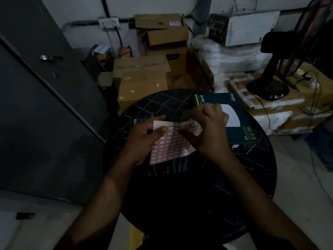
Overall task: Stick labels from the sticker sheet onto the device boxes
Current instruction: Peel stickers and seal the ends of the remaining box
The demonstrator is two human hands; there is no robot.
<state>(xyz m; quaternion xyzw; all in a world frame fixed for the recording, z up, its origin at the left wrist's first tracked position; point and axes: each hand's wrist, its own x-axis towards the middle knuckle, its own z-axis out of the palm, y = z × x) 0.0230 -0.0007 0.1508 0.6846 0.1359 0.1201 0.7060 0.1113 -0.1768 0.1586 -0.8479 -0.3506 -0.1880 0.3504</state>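
A white sticker sheet (169, 145) with rows of red-bordered labels is held above a round black table (252, 170). My left hand (144, 139) grips the sheet's left edge, thumb on top. My right hand (207, 127) pinches at the sheet's upper right corner; whether a label is lifted I cannot tell. One dark device box (241, 121) marked Wi-Fi 5 lies on the table to the right of my hands. A second dark device box (173, 165) lies under the sheet, mostly hidden by it.
Brown cardboard boxes (142, 82) are stacked behind the table. A black fan base (268, 87) stands on taped cartons at the right, with cables trailing. A dark grey cabinet (45, 105) fills the left side.
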